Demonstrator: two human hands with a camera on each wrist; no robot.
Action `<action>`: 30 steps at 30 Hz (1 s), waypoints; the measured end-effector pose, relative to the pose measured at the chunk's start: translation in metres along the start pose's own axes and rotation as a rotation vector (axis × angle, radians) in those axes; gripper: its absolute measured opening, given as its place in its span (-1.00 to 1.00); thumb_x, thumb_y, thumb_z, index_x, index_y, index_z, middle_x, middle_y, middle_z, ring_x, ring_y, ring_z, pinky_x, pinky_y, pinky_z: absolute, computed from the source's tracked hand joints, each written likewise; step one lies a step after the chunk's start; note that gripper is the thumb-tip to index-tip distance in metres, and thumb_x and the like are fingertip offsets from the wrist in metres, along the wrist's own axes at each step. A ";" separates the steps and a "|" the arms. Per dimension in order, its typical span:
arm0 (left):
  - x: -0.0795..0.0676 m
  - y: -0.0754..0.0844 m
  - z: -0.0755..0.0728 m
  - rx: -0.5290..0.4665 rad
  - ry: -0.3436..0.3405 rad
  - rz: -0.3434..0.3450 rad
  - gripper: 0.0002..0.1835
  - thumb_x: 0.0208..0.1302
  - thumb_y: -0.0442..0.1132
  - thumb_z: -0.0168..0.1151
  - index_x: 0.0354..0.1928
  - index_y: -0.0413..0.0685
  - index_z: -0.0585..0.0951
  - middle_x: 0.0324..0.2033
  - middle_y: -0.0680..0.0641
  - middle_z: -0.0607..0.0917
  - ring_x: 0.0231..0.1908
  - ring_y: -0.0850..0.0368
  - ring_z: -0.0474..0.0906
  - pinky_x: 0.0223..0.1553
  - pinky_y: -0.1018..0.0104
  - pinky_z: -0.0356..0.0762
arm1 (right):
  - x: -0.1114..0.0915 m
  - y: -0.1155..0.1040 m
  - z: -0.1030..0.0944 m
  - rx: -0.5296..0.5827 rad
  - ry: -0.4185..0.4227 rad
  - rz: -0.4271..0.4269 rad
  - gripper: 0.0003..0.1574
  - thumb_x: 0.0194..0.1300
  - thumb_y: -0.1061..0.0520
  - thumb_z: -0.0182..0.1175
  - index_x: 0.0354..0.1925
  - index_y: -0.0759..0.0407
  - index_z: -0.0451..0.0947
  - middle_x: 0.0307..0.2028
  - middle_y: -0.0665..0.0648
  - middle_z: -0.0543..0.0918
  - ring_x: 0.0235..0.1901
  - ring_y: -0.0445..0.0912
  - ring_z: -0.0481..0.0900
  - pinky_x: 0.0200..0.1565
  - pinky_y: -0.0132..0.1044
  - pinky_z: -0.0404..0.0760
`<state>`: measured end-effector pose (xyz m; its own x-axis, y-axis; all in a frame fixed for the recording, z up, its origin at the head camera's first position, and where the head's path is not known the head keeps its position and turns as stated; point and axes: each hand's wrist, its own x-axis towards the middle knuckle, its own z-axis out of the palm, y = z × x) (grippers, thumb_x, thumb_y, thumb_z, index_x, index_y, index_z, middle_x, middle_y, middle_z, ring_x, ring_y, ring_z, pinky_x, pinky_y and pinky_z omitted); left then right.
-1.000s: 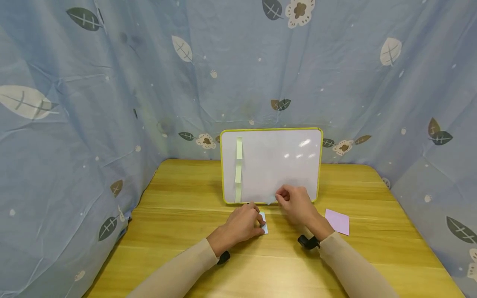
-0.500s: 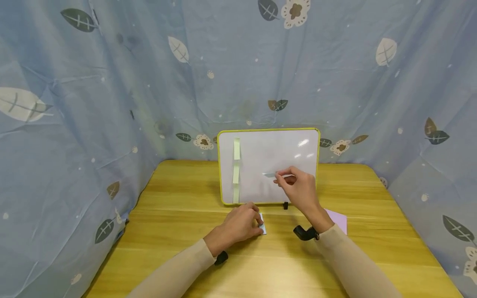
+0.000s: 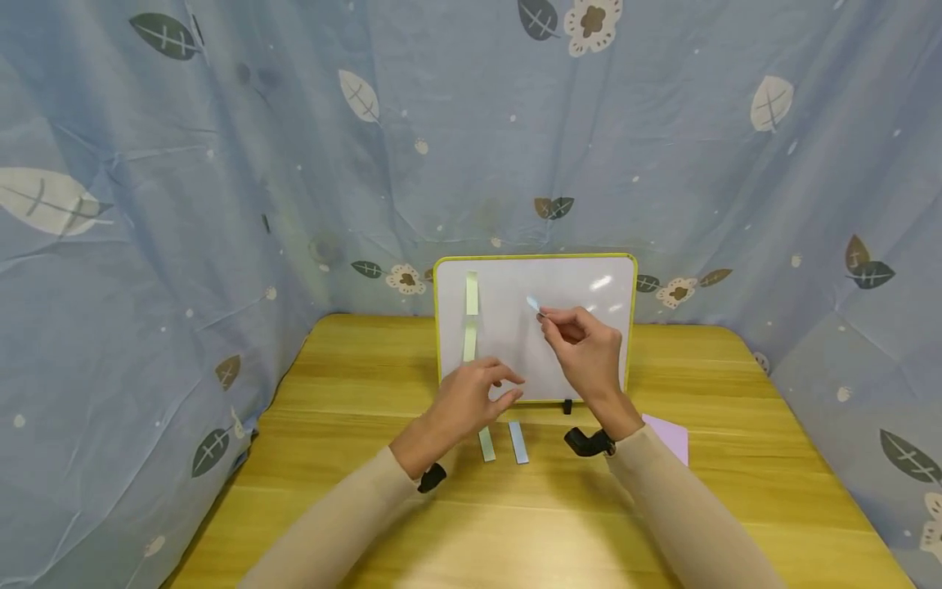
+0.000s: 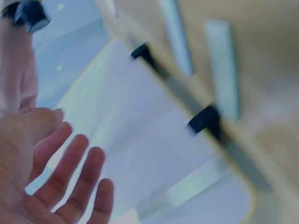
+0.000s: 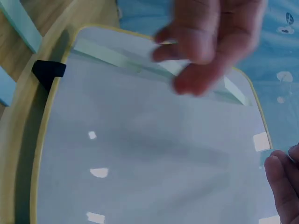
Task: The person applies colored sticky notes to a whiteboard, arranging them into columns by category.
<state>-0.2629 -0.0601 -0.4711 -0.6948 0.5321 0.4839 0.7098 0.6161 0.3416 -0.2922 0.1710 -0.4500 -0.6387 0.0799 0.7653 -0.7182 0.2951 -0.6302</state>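
Right hand [image 5: 286, 179], partly in view: fingertips together at thin bluish strip [image 5: 265, 159]. Behind grip: yellow-edged whiteboard [image 5: 149, 126] with glare patches [image 5: 99, 172]. Across board from grip: left hand [image 5: 203, 35], blurred, before light green strips [image 5: 103, 53]. Beside grip: blue curtain [image 5: 280, 84]. Well apart from grip, past black clip [image 5: 49, 70]: mint-green piece [image 5: 22, 25], sky-blue piece [image 5: 5, 87] on wooden table [image 5: 56, 11].

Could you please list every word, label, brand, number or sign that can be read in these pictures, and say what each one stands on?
None can be read.
The whiteboard, green strips, blue strips and lilac paper show no visible writing.
The curtain has printed leaves and flowers, not words.
The black wrist devices are too small in view to tell whether they bear marks.
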 end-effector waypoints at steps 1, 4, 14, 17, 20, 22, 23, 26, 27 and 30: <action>0.004 -0.001 -0.004 0.004 0.044 0.010 -0.84 0.55 -0.13 0.63 0.06 0.07 0.95 -0.04 -0.01 0.93 -0.13 0.05 0.87 -0.12 0.19 0.86 | 0.001 0.000 0.001 0.003 0.005 -0.006 -0.95 0.52 0.41 0.50 -0.08 0.40 0.85 0.02 0.38 0.95 -0.08 0.28 0.98 -0.03 -0.47 0.86; 0.019 -0.004 -0.018 0.001 0.163 0.026 -0.85 0.56 -0.17 0.61 0.06 0.05 0.95 -0.05 -0.02 0.93 -0.15 0.04 0.86 -0.11 0.16 0.87 | 0.005 0.001 0.005 -0.004 0.011 -0.029 -0.94 0.50 0.44 0.50 -0.09 0.41 0.85 0.03 0.38 0.95 -0.07 0.30 0.98 -0.01 -0.47 0.86; 0.069 -0.019 -0.051 -0.048 0.377 -0.003 -0.77 0.56 -0.22 0.60 0.16 0.00 0.92 0.03 -0.14 0.88 -0.06 -0.09 0.83 -0.06 0.04 0.85 | 0.014 0.004 0.016 -0.096 0.016 -0.143 -0.91 0.44 0.47 0.51 -0.11 0.40 0.87 0.00 0.34 0.96 -0.11 0.25 1.00 0.06 -0.46 0.84; 0.081 -0.025 -0.055 -0.036 0.391 -0.013 -0.72 0.55 -0.23 0.61 0.21 -0.04 0.90 0.12 -0.17 0.86 0.10 -0.17 0.80 0.14 -0.04 0.83 | 0.016 0.007 0.019 -0.109 0.019 -0.159 -0.94 0.45 0.45 0.51 -0.12 0.43 0.86 -0.01 0.34 0.96 -0.12 0.25 1.00 0.05 -0.42 0.86; 0.091 -0.030 -0.058 0.003 0.397 -0.035 -0.68 0.55 -0.21 0.62 0.26 -0.04 0.88 0.22 -0.19 0.83 0.24 -0.24 0.75 0.30 -0.15 0.74 | 0.018 0.009 0.021 -0.111 0.017 -0.167 -0.94 0.48 0.40 0.50 -0.15 0.46 0.84 0.00 0.33 0.96 -0.11 0.25 1.00 0.05 -0.43 0.86; 0.097 -0.033 -0.060 0.029 0.396 -0.053 -0.66 0.55 -0.18 0.61 0.28 -0.02 0.88 0.29 -0.19 0.81 0.27 -0.26 0.73 0.33 -0.22 0.70 | 0.019 0.011 0.023 -0.122 0.008 -0.171 -0.91 0.51 0.37 0.49 -0.15 0.47 0.83 0.01 0.33 0.96 -0.10 0.25 1.00 0.06 -0.45 0.84; 0.100 -0.034 -0.061 0.042 0.394 -0.060 -0.66 0.56 -0.17 0.61 0.28 -0.01 0.88 0.31 -0.18 0.80 0.28 -0.27 0.73 0.32 -0.24 0.69 | 0.020 0.011 0.024 -0.126 0.002 -0.176 -0.91 0.52 0.37 0.48 -0.14 0.47 0.83 0.02 0.33 0.96 -0.09 0.24 1.00 0.08 -0.47 0.83; 0.109 -0.036 -0.063 0.074 0.375 -0.077 -0.66 0.57 -0.12 0.61 0.29 0.03 0.88 0.34 -0.16 0.79 0.31 -0.24 0.73 0.32 -0.25 0.67 | 0.022 0.012 0.027 -0.137 -0.005 -0.188 -0.93 0.50 0.40 0.47 -0.12 0.47 0.85 0.02 0.33 0.96 -0.09 0.24 1.00 0.09 -0.45 0.84; 0.111 -0.037 -0.064 0.083 0.366 -0.079 -0.65 0.58 -0.11 0.60 0.29 0.04 0.88 0.35 -0.15 0.79 0.33 -0.24 0.72 0.35 -0.24 0.67 | 0.022 0.012 0.029 -0.140 -0.007 -0.194 -0.93 0.48 0.42 0.48 -0.11 0.46 0.85 0.02 0.32 0.96 -0.09 0.24 1.00 0.09 -0.42 0.85; 0.117 -0.039 -0.065 0.097 0.351 -0.088 -0.64 0.57 -0.10 0.61 0.31 0.05 0.87 0.37 -0.15 0.79 0.36 -0.23 0.72 0.41 -0.24 0.65 | 0.024 0.012 0.033 -0.149 -0.004 -0.210 -0.91 0.44 0.44 0.50 -0.10 0.43 0.87 0.00 0.33 0.96 -0.10 0.23 1.00 0.06 -0.30 0.89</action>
<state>-0.3643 -0.0590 -0.3753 -0.6584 0.2541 0.7085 0.6234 0.7115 0.3242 -0.3250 0.1452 -0.4433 -0.4814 -0.0015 0.8765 -0.7865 0.4421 -0.4312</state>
